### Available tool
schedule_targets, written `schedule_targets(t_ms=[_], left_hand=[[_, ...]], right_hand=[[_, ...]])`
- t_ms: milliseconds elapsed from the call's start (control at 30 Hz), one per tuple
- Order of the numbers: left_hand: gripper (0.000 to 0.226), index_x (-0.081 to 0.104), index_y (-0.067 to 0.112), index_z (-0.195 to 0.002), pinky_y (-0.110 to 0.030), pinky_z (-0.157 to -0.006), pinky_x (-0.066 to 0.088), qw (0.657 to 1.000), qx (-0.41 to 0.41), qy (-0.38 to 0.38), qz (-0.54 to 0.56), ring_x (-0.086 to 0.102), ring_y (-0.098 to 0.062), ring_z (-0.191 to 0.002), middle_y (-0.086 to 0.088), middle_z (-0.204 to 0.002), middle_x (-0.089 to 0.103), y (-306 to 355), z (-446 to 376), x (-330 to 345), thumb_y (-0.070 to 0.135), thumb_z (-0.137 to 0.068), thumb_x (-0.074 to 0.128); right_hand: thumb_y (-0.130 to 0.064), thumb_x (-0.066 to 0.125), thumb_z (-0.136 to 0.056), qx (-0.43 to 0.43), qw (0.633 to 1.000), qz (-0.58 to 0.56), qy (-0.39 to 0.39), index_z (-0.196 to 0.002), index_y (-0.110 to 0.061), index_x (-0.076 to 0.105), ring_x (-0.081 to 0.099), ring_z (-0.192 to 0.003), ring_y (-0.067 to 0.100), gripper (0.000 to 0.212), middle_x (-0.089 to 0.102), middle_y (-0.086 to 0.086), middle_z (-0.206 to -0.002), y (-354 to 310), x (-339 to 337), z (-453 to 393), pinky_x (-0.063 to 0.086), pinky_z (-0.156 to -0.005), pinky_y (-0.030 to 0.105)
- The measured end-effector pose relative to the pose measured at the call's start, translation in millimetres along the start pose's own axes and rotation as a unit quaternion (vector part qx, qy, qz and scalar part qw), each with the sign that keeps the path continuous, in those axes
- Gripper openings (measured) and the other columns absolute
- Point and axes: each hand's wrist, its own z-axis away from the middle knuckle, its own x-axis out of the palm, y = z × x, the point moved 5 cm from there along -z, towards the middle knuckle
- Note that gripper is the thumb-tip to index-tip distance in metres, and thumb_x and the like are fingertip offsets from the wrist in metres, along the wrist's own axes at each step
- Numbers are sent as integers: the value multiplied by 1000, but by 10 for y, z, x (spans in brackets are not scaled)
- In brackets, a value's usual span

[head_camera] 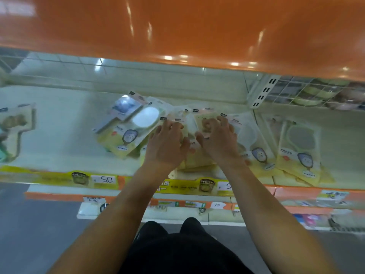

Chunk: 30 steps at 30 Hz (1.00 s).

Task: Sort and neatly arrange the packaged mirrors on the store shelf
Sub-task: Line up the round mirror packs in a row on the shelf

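Both hands [192,142] gripping mirror packs [190,155].

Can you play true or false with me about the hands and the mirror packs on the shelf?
1. Both hands, left hand and right hand, are on the middle pile of mirror packs. True.
2. The shelf above is blue. False: it is orange.
3. One price tag reads 5.0. True.
4. The mirror packs on the right stand upright. False: they lie flat, overlapping.
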Motion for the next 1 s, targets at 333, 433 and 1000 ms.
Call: schedule_targets(t_ms=[333,433,1000], left_hand=[[32,52,19,-116,-42,-92,43,1000,17,-14,-9,51,-25,-111,-3,-121,50,-225,-6,-68,39,-91,50],[31,51,19,-116,-42,-92,43,1000,18,-11,-16,51,-25,-111,-3,-121,50,-193,7,-61,38,-91,49],[42,59,14,-113,-43,-80,48,995,-56,74,-45,59,-32,-100,-8,-113,58,-195,426,-248,38,-81,49]], right_hand=[[-45,68,-83,19,999,0,27,-125,-27,56,39,-125,32,48,44,2,-137,-27,94,27,35,-103,41],[-46,67,-83,18,999,12,31,-123,-28,57,40,-122,33,45,43,3,-136,-11,72,53,35,-100,42],[-44,66,-78,-63,996,-65,12,-117,-28,61,37,-120,34,42,41,-2,-136,-249,-92,277,30,-99,40]])
